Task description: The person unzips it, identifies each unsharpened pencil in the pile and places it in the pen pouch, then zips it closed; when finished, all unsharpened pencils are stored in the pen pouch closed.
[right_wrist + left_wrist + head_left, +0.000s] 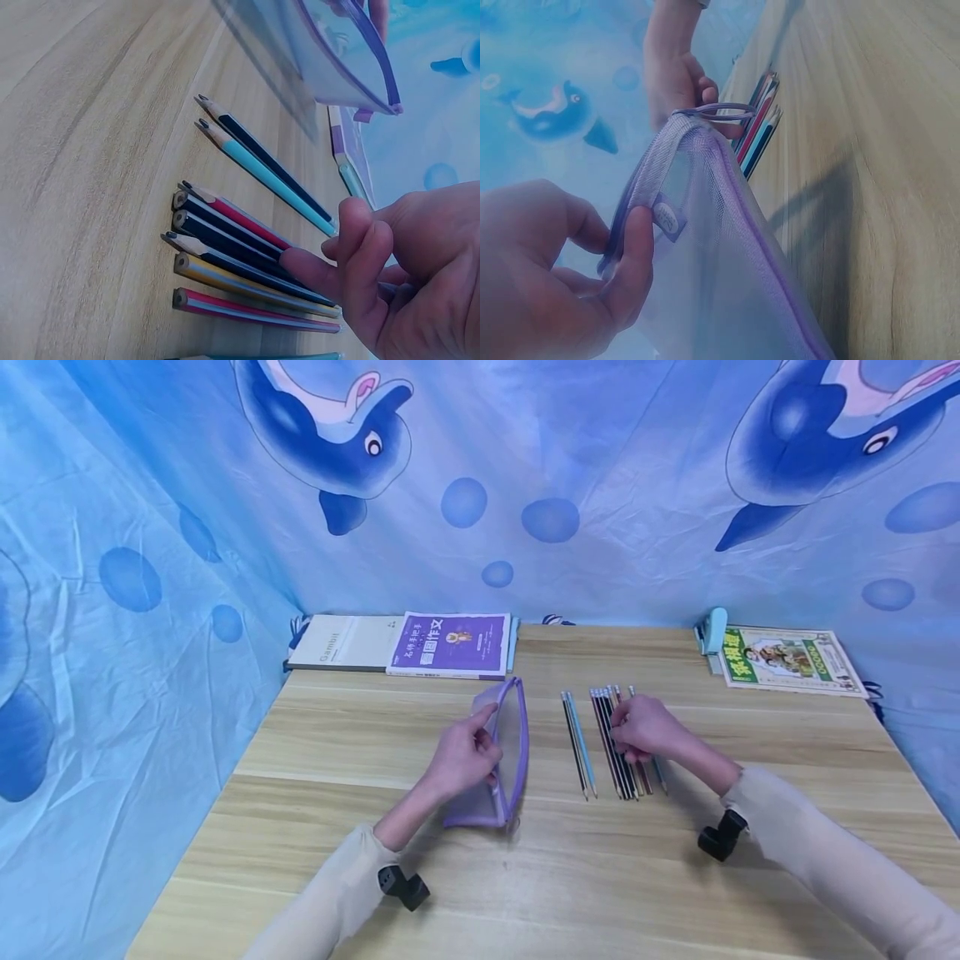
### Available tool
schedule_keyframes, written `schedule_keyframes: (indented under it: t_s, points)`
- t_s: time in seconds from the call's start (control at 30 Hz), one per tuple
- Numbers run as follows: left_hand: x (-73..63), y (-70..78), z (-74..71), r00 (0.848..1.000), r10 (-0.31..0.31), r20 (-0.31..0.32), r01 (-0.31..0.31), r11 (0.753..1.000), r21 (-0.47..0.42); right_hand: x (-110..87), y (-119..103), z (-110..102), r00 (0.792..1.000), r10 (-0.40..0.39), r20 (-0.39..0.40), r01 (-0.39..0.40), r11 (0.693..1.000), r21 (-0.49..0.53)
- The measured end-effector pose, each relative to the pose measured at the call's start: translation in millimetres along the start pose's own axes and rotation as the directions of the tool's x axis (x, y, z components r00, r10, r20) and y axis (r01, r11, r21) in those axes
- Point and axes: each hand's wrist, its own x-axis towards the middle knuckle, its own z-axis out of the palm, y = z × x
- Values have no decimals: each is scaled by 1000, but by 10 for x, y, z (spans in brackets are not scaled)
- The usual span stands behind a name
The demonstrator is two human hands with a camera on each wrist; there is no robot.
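Note:
My left hand (463,758) pinches the purple zip edge of a see-through mesh pencil pouch (517,752). The pouch stands up from the table with its mouth spread, as the left wrist view also shows. Over a row of pencils (606,727) is my right hand (647,727). In the right wrist view one fingertip (300,266) reaches the dark pencils, the other fingers bend, and nothing is gripped. Yellow and red-striped pencils lie beside them. Between pouch and row lie a black pencil (574,743) and a light blue pencil (582,747).
Behind the pouch lie a purple book (453,643) and a white "Gambit" book (345,639). At the back right are a light blue stapler (714,631) and a green-and-white picture booklet (795,660). A blue dolphin-print curtain (510,460) borders the wooden table (525,893).

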Motion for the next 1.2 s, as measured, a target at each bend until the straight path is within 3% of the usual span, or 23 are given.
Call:
schedule_keyframes:
  t_s: [0.27, 0.4, 0.73, 1.03, 1.2]
  points:
    - [-5, -14, 19, 1000, -13, 4, 13, 1000, -10, 53, -40, 87, 1000, 9, -25, -10, 999, -40]
    - [-5, -15, 30, 1000, -18, 4, 18, 1000, -18, 93, -49, 136, 999, 9, -38, -13, 993, -118]
    - [7, -19, 46, 1000, -10, 1, 10, 1000, -8, 165, -139, 202, 998, -21, -65, -5, 929, -371]
    - [8, -9, 54, 1000, -1, -4, 1, 1000, -8, 228, -160, 234, 997, -32, -66, 2, 907, -421]
    - [5, 3, 62, 1000, -9, -4, 9, 1000, -6, 240, -155, 213, 998, -20, -52, -1, 922, -388]
